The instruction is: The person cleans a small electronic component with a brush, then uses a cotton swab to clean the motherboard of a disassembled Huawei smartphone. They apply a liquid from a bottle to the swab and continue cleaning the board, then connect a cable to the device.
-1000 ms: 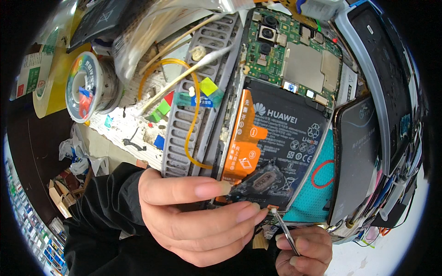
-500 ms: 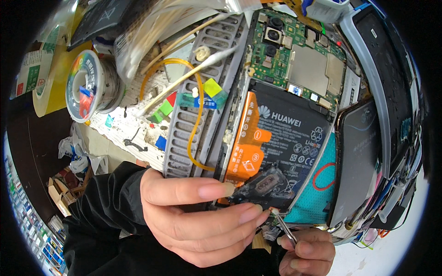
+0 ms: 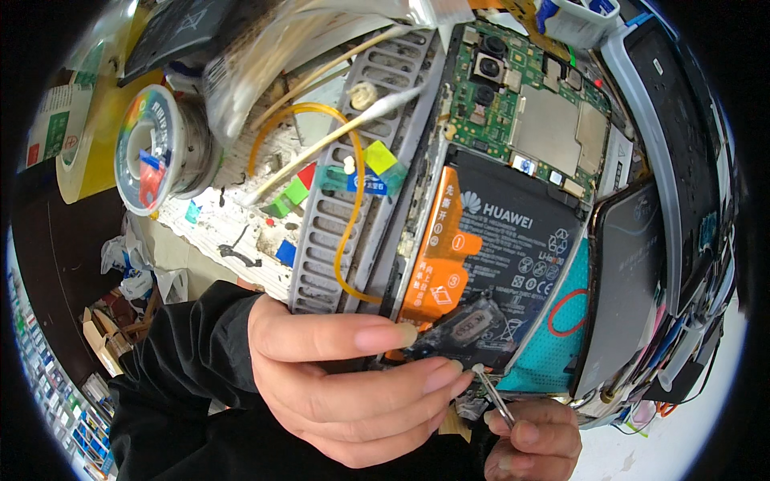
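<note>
While the left hand [image 3: 353,365] lay over the lower left corner of the coverless phone [image 3: 553,128], its bent fingers [image 3: 381,337] slightly parted beside a small dark module [image 3: 475,322], any hold hidden, the right hand [image 3: 536,439] pinched slim metal tweezers [image 3: 499,402]. Their tips reached a pale speck [image 3: 479,368] at the bottom edge; whether they gripped it could not be told. The phone lay just right of a grey slotted stand [image 3: 313,258]. Good work called for steady bracing, a light pinch and tips off the battery [image 3: 499,260].

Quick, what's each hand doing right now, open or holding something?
Left hand: curled at the lower end of the opened phone; whether gripping cannot be told.
Right hand: closed, holding metal tweezers.
</note>
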A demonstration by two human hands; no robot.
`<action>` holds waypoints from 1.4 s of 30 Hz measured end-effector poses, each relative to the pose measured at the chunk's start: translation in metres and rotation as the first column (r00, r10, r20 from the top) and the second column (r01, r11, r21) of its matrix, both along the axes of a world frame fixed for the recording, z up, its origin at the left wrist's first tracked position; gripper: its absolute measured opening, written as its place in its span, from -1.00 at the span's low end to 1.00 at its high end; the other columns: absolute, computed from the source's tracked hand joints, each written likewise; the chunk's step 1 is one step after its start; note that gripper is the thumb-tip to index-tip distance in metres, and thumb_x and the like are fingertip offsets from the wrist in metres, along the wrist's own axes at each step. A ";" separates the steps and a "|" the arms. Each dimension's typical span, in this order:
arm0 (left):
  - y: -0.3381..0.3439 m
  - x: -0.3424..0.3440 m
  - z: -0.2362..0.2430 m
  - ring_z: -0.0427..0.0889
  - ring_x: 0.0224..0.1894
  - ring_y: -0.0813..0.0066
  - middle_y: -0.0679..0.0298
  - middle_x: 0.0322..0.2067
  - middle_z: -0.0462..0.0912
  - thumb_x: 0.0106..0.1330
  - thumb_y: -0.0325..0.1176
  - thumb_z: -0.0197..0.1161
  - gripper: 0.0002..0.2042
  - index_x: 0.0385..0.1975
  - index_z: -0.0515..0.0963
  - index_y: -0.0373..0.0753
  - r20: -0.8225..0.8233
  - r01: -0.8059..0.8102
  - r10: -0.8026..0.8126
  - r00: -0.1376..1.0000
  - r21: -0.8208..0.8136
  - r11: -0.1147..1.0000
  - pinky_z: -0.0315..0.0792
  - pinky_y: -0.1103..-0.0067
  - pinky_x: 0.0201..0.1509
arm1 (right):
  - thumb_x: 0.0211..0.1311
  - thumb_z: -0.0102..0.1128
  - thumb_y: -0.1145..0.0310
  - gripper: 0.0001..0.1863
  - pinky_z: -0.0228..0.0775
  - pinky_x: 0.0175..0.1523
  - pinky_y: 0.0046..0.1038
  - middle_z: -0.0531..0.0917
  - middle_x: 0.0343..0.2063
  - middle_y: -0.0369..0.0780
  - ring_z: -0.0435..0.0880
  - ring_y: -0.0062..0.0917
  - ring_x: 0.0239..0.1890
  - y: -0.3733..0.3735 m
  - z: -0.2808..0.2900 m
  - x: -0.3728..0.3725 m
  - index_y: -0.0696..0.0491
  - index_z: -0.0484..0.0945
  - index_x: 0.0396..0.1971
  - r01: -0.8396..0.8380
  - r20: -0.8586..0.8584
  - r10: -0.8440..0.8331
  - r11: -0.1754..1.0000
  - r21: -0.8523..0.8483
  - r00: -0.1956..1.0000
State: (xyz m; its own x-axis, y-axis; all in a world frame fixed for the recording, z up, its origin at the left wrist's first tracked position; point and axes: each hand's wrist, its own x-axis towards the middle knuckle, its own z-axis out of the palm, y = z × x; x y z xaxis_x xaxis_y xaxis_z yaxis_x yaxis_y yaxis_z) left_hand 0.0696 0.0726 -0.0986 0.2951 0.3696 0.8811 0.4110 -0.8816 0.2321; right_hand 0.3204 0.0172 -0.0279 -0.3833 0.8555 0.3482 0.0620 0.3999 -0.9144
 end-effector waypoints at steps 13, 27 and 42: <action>0.005 0.000 -0.004 0.67 -0.02 0.65 0.52 -0.22 0.76 0.25 -0.37 0.29 -0.94 -0.32 0.59 -0.03 0.005 0.022 -0.022 1.000 0.053 0.998 0.44 0.46 0.20 | 0.31 0.28 0.49 -0.84 0.76 -0.20 -0.20 0.65 -0.16 0.07 0.78 -0.07 -0.28 0.000 -0.005 -0.007 0.20 0.46 -0.30 0.029 0.027 -0.030 0.999 0.026 0.999; 0.016 -0.006 -0.011 0.55 -0.04 0.74 0.77 -0.31 0.77 0.21 -0.26 0.32 -0.90 -0.32 0.57 0.14 -0.040 0.137 -0.132 0.990 0.151 0.979 0.21 0.36 0.20 | 0.34 0.25 0.50 -0.86 0.77 -0.26 -0.27 0.63 -0.22 0.03 0.77 -0.14 -0.36 -0.006 -0.014 -0.010 0.18 0.45 -0.33 0.156 -0.043 -0.152 0.981 0.115 0.987; 0.012 -0.009 -0.002 0.58 0.01 0.69 0.69 -0.24 0.78 0.24 -0.27 0.32 -0.90 -0.28 0.58 0.10 -0.085 0.095 -0.088 0.993 0.084 0.992 0.29 0.39 0.20 | 0.35 0.26 0.42 -0.79 0.75 -0.33 -0.23 0.69 -0.28 0.12 0.78 -0.12 -0.41 0.001 -0.016 -0.014 0.22 0.49 -0.42 0.148 -0.080 -0.136 0.975 0.166 0.987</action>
State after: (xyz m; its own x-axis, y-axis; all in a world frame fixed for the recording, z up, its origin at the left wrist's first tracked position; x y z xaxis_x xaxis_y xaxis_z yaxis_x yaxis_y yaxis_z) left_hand 0.0607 0.0849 -0.1008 0.3955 0.2600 0.8809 0.3417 -0.9319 0.1216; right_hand 0.3062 0.0181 -0.0435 -0.2326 0.8253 0.5145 0.0697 0.5418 -0.8376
